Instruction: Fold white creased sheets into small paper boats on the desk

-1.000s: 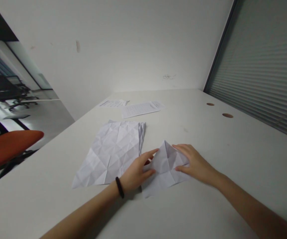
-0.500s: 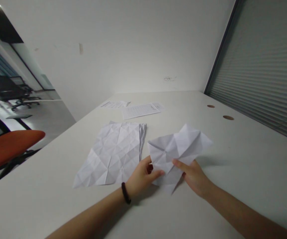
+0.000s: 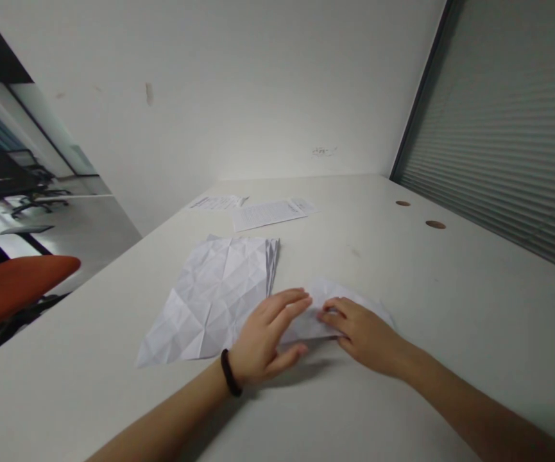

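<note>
Head view: the folded paper [image 3: 342,308] is pressed flat on the table [image 3: 450,321] by both hands. Left hand [image 3: 265,333], at 9 o'clock, is spread open; right hand [image 3: 366,333] fingers [image 3: 330,313] are laid flat, nothing gripped.

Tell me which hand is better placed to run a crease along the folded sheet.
Probably the right hand: its fingertips already rest on top of the folded sheet, which lies flat on the table. The left hand covers only the sheet's left edge, suited to holding it steady.
</note>
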